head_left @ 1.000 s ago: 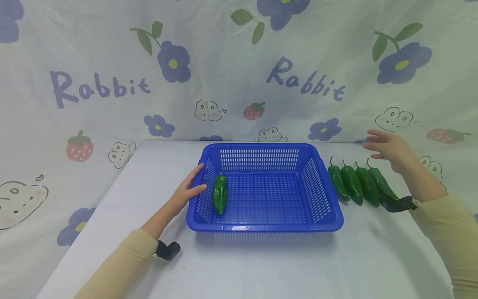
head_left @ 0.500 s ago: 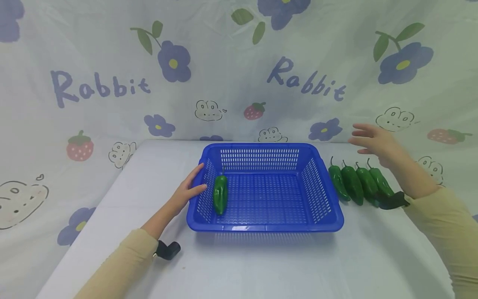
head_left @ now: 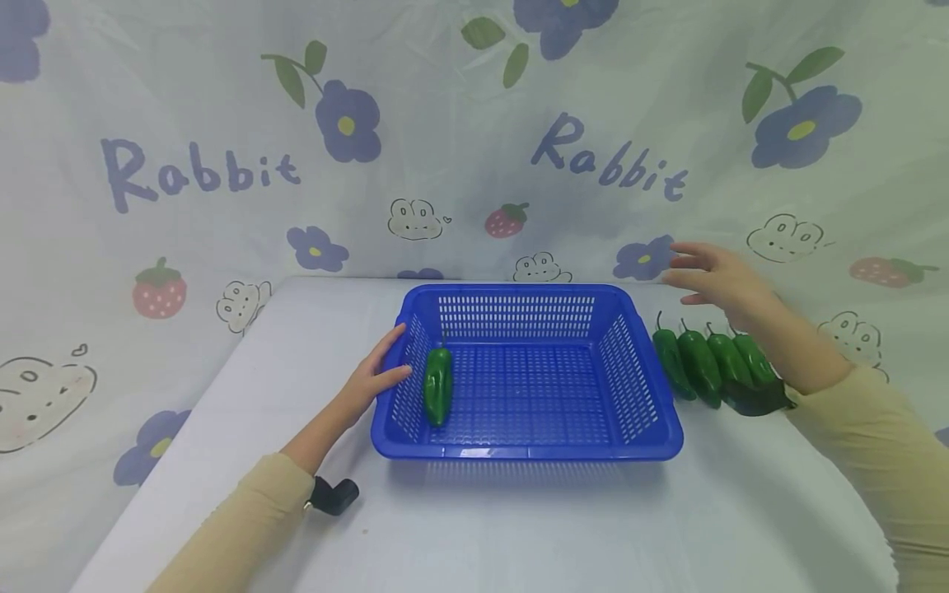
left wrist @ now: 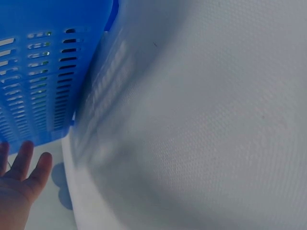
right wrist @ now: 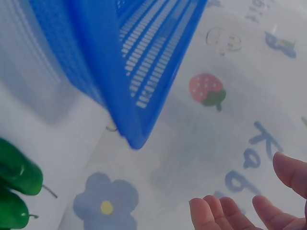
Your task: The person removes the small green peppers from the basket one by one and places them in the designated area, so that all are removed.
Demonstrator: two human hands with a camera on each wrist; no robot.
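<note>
A blue plastic basket (head_left: 526, 452) with slotted walls stands on the white table, and one green pepper (head_left: 437, 387) lies in it near the left wall. My left hand (head_left: 368, 375) rests against the basket's left rim, its fingers and thumb extended. In the left wrist view, those fingers (left wrist: 38, 176) look straight beside the slotted wall. To the right of the basket lie several green peppers (head_left: 698, 366) in a row, stems pointing away from me. My right hand (head_left: 722, 278) hangs in the air above the stems, fingers spread, holding nothing. My right forearm partly hides the rightmost peppers.
A white table (head_left: 474, 527) lies under everything. Behind it hangs a pale curtain (head_left: 460, 123) printed with flowers, strawberries, rabbits and the word "Rabbit". Both sleeves are beige, and a dark camera mount (head_left: 335, 496) sticks out from my left wrist.
My right hand has moved left through the air, from right of the loose peppers to above them, toward the basket. My left hand, the basket and the peppers have stayed in place.
</note>
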